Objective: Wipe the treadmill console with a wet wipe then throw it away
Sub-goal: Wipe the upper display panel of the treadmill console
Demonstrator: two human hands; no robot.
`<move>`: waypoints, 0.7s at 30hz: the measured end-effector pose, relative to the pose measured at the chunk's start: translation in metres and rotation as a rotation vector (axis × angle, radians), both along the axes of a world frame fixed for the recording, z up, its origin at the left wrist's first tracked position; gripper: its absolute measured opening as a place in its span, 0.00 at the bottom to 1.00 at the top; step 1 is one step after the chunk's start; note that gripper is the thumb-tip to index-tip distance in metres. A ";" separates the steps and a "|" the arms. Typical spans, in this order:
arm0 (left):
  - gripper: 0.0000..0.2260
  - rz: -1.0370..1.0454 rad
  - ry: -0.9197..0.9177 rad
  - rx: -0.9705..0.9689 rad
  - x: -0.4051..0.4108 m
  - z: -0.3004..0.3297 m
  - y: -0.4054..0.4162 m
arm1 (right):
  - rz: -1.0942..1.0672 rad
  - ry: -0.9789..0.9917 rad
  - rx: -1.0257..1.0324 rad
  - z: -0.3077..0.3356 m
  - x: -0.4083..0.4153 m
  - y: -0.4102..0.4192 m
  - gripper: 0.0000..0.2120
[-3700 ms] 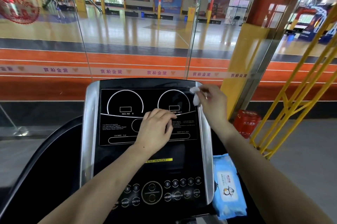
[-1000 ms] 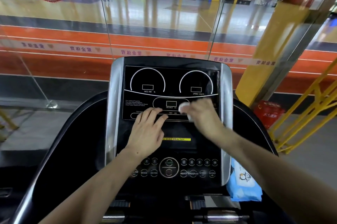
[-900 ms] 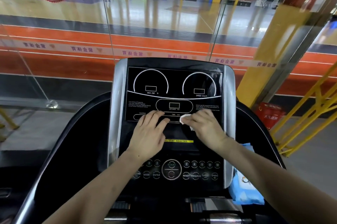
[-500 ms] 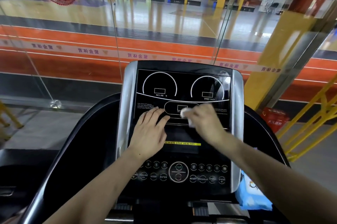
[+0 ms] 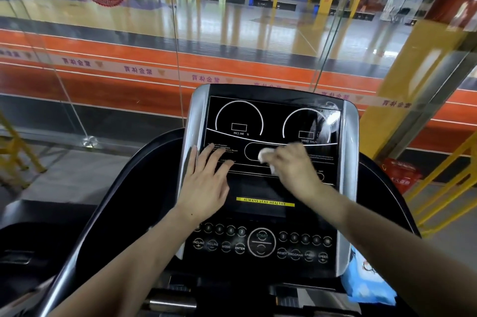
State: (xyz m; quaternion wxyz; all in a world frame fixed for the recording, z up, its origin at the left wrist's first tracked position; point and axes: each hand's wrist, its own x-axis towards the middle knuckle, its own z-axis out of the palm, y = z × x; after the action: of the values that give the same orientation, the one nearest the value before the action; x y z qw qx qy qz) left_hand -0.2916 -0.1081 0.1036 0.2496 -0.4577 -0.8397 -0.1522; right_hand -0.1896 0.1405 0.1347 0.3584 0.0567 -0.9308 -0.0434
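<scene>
The treadmill console (image 5: 271, 120) is a black panel with two white dial outlines, silver side rails and a row of round buttons low down. My right hand (image 5: 294, 167) is closed around a bunched white wet wipe (image 5: 264, 155) and presses it on the middle of the panel, just under the speed dial. My left hand (image 5: 209, 182) lies flat on the panel's left part, fingers spread, holding nothing. A damp smear shows on the panel's upper right corner.
A blue pack of wet wipes (image 5: 366, 283) rests at the console's lower right, partly behind my right forearm. A glass wall stands just beyond the console. Yellow railings (image 5: 449, 187) and a red bin (image 5: 402, 177) are on the right.
My right hand has slid the wipe a little up and left across the middle of the panel. My left hand has shifted left toward the silver rail. The camera has tilted slightly.
</scene>
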 end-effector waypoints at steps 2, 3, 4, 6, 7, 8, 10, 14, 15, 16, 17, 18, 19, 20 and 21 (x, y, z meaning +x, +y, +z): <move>0.20 0.011 0.010 -0.009 -0.001 -0.001 -0.002 | 0.088 -0.063 0.057 -0.025 0.017 -0.012 0.16; 0.20 0.018 0.014 -0.009 -0.002 -0.001 -0.003 | 0.137 -0.091 0.095 -0.024 0.017 -0.010 0.16; 0.20 0.024 0.018 -0.008 -0.002 -0.001 -0.004 | 0.166 -0.126 0.151 -0.012 0.013 -0.005 0.15; 0.20 0.029 0.013 -0.005 -0.003 0.001 -0.003 | 0.110 -0.116 0.165 0.023 -0.010 0.012 0.15; 0.20 0.031 0.008 -0.003 -0.003 0.001 -0.003 | 0.013 -0.068 0.113 0.045 -0.025 0.024 0.16; 0.21 0.033 0.005 -0.002 -0.003 0.001 -0.002 | -0.094 -0.012 0.054 0.065 -0.039 0.036 0.18; 0.21 0.030 0.000 0.002 -0.004 0.001 -0.002 | -0.207 0.058 -0.044 0.082 -0.053 0.043 0.20; 0.21 0.044 -0.013 0.043 -0.007 0.000 -0.004 | -0.031 -0.021 -0.029 0.026 -0.022 0.004 0.20; 0.21 0.050 -0.015 0.048 -0.007 0.000 -0.005 | 0.046 -0.053 0.001 0.006 -0.008 -0.007 0.19; 0.21 0.055 -0.021 0.047 -0.008 -0.001 -0.006 | 0.108 -0.077 0.037 -0.010 0.003 -0.015 0.18; 0.21 0.057 -0.030 0.043 -0.010 -0.001 -0.007 | 0.154 -0.102 0.075 -0.016 0.008 -0.019 0.17; 0.21 0.059 -0.039 0.037 -0.011 -0.002 -0.009 | 0.185 -0.129 0.121 -0.012 0.005 -0.016 0.16; 0.21 0.059 -0.046 0.033 -0.013 -0.002 -0.010 | 0.191 -0.146 0.159 0.000 -0.003 -0.010 0.16; 0.21 0.057 -0.051 0.032 -0.014 -0.002 -0.011 | 0.157 -0.132 0.162 0.017 -0.017 -0.002 0.16; 0.21 0.054 -0.057 0.034 -0.014 -0.002 -0.012 | 0.096 -0.090 0.130 0.036 -0.034 0.008 0.17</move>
State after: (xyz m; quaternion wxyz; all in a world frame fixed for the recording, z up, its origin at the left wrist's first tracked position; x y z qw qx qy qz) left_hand -0.3060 -0.1200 0.1017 0.2373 -0.4262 -0.8557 -0.1726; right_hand -0.2238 0.1487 0.1703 0.3135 0.1263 -0.9374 -0.0842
